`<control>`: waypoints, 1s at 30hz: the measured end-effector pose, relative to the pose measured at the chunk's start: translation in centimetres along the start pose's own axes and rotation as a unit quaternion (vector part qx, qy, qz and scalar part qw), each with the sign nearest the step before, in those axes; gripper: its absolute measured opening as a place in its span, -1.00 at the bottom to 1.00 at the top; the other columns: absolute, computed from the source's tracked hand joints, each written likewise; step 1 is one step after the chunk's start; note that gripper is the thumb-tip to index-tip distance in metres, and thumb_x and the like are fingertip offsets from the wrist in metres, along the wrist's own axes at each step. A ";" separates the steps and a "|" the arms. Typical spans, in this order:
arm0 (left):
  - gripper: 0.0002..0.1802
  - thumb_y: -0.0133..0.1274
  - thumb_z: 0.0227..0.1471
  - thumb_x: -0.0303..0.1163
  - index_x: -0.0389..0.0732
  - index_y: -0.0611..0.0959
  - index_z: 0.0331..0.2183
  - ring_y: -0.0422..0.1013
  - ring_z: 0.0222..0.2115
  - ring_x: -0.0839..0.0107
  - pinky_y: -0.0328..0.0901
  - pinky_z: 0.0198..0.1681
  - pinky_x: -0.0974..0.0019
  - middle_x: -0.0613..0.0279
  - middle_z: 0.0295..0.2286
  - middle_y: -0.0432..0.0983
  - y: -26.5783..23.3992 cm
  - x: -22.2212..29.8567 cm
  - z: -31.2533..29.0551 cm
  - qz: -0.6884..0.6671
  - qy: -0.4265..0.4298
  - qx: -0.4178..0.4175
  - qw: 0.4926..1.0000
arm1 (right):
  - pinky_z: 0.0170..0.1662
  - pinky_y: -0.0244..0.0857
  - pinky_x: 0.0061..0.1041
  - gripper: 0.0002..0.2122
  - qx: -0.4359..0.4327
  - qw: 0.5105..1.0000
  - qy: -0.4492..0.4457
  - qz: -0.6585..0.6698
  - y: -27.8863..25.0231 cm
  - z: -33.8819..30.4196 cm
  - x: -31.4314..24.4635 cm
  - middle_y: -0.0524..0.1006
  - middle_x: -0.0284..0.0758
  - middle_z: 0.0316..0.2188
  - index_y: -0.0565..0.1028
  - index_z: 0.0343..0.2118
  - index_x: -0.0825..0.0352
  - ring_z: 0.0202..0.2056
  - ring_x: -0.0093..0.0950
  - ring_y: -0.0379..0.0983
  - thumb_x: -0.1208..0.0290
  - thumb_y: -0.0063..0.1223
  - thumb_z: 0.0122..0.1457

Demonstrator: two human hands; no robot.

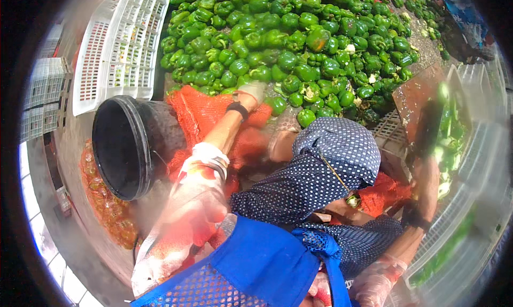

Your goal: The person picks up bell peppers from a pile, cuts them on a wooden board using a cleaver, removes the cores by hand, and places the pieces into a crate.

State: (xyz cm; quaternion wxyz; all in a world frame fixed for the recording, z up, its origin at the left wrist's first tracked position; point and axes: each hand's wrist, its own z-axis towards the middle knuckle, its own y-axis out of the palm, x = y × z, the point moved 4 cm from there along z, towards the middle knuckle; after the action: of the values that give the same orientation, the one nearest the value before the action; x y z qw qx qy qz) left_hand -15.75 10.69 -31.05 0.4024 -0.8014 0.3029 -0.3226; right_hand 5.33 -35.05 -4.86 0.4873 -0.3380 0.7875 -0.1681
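My left hand (251, 93), in a pale glove, reaches forward to the near edge of a large heap of green bell peppers (256, 39). It is beside a red mesh sack (203, 112), and its fingers are blurred. Far to the right, my right hand (429, 122) is a dark smear of motion beside pale green peppers (451, 130) in a crate. Whether it holds one cannot be made out. Black bands circle both wrists. A cut pepper piece (352, 201) lies near my knees, by more red mesh (382, 192).
A black bucket (120, 146) lies tipped at left, beside a filled orange mesh sack (107, 200). A white slatted crate (120, 50) stands behind it. Brown board (417, 101) leans near the right-hand crates (454, 221). Another person (467, 18) is at far right.
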 end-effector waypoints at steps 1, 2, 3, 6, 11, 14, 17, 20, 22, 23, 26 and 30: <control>-0.57 0.04 -0.05 -0.29 -0.12 0.55 -0.07 0.43 -0.14 0.04 0.30 -0.03 0.12 -0.03 -0.11 0.49 0.5 0.5 -0.1 -0.003 -0.014 0.007 1.000 | -0.67 0.11 -0.60 -0.57 0.003 1.000 -0.001 -0.001 0.0 -0.1 0.0 0.32 -0.45 -0.62 0.40 -0.21 0.28 -0.68 -0.61 0.23 -0.07 -0.21 0.25; -0.54 0.07 -0.07 -0.30 -0.13 0.53 -0.05 0.41 -0.11 0.03 0.30 -0.02 0.12 -0.05 -0.10 0.47 0.9 1.0 -0.4 -0.025 -0.001 0.018 1.000 | -0.67 0.11 -0.60 -0.57 0.019 0.999 0.025 -0.021 -0.1 0.0 0.1 0.32 -0.45 -0.62 0.39 -0.20 0.28 -0.68 -0.61 0.24 -0.06 -0.21 0.25; -0.50 0.09 -0.09 -0.30 -0.13 0.52 -0.03 0.40 -0.09 0.01 0.29 -0.01 0.12 -0.08 -0.09 0.46 1.4 1.4 -0.8 -0.054 0.003 0.013 0.998 | -0.67 0.11 -0.61 -0.58 0.004 0.999 0.026 -0.019 0.0 -0.2 0.1 0.33 -0.45 -0.61 0.39 -0.20 0.28 -0.68 -0.61 0.24 -0.06 -0.21 0.26; -0.37 0.16 -0.16 -0.31 -0.15 0.46 0.03 0.33 -0.02 -0.02 0.28 0.02 0.12 -0.14 -0.04 0.41 2.5 1.8 -2.1 -0.017 -0.007 0.014 1.000 | -0.68 0.11 -0.62 -0.59 0.005 1.000 -0.008 -0.012 0.0 -0.4 -0.4 0.33 -0.43 -0.60 0.38 -0.21 0.28 -0.70 -0.60 0.24 -0.05 -0.22 0.26; -0.20 0.19 -0.17 -0.25 -0.08 0.32 0.15 0.35 -0.01 0.08 0.30 0.03 0.14 -0.14 -0.02 0.39 2.9 1.8 -1.7 -0.118 0.059 0.017 0.991 | -0.71 0.11 -0.62 -0.61 0.015 0.999 -0.012 -0.039 -0.1 -0.7 -0.7 0.35 -0.41 -0.63 0.37 -0.31 0.25 -0.74 -0.60 0.23 -0.05 -0.22 0.27; -0.30 0.23 -0.13 -0.33 -0.18 0.39 0.09 0.44 -0.50 0.47 0.37 -0.42 0.41 0.17 -0.40 0.55 1.9 1.8 -1.7 -0.469 -0.137 -0.083 0.869 | -0.66 0.17 -0.56 -0.65 -0.016 0.999 -0.024 0.019 0.2 -0.4 -0.4 0.36 -0.40 -0.62 0.38 -0.33 0.25 -0.71 -0.56 0.27 0.00 -0.20 0.26; -0.39 0.14 -0.04 -0.46 -0.26 0.35 0.07 0.44 -0.46 0.47 0.38 -0.42 0.44 0.18 -0.38 0.53 -4.0 7.5 -0.1 -0.478 -0.013 -0.078 0.875 | -0.63 0.21 -0.53 -0.68 0.013 0.963 -0.261 -0.066 0.2 -0.5 -1.5 0.35 -0.37 -0.62 0.36 -0.33 0.27 -0.67 -0.53 0.29 0.07 -0.23 0.27; -0.42 0.13 -0.03 -0.41 -0.21 0.39 0.06 0.45 -0.19 0.36 0.42 -0.25 0.25 0.14 -0.12 0.48 -11.3 17.1 1.1 -0.617 0.196 -0.067 0.759 | -0.64 0.22 -0.56 -0.68 -0.064 0.987 -0.129 0.066 0.2 -0.3 -0.1 0.31 -0.39 -0.62 0.35 -0.35 0.25 -0.65 -0.56 0.29 0.06 -0.23 0.28; -0.41 0.11 0.00 -0.30 -0.18 0.37 0.08 0.44 -0.10 0.26 0.44 -0.19 0.18 0.11 0.00 0.40 -14.6 22.3 -0.4 -0.752 0.293 -0.199 0.555 | -0.64 0.23 -0.50 -0.71 -0.098 0.984 -0.101 0.110 0.3 -0.5 -0.1 0.34 -0.35 -0.60 0.34 -0.30 0.31 -0.65 -0.53 0.32 0.15 -0.26 0.29; -0.38 0.09 0.02 -0.19 -0.16 0.36 0.09 0.43 -0.08 0.20 0.46 -0.20 0.19 0.02 0.03 0.37 -16.0 24.6 -0.8 -0.765 0.311 -0.247 0.507 | -0.66 0.23 -0.53 -0.71 -0.074 0.979 -0.176 0.070 0.2 -0.8 -0.8 0.33 -0.36 -0.62 0.34 -0.31 0.30 -0.68 -0.54 0.30 0.12 -0.24 0.28; -0.37 -0.04 0.08 -0.03 -0.20 0.37 0.09 0.46 -0.16 0.16 0.45 -0.26 0.22 -0.10 -0.04 0.41 -18.4 28.1 -3.9 -0.804 0.295 -0.366 0.363 | -0.64 0.25 -0.51 -0.70 -0.090 0.987 -0.073 0.110 0.2 -0.6 -0.1 0.34 -0.36 -0.60 0.34 -0.32 0.30 -0.64 -0.52 0.31 0.10 -0.23 0.26; -0.37 -0.11 0.08 0.05 -0.22 0.44 0.02 0.48 -0.32 0.15 0.45 -0.42 0.27 -0.18 -0.11 0.44 -18.9 29.7 -6.0 -0.824 0.246 -0.350 0.372 | -0.66 0.22 -0.54 -0.67 -0.098 0.982 -0.099 0.131 0.2 -0.5 0.1 0.31 -0.40 -0.58 0.34 -0.33 0.25 -0.63 -0.54 0.30 0.02 -0.18 0.24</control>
State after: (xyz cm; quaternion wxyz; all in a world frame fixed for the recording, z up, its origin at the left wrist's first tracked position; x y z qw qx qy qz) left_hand 2.02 -4.84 -4.19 -0.4712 -0.6090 -0.3360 -0.5424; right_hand 4.78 -35.04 -4.79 0.5453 -0.2930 0.7853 0.0096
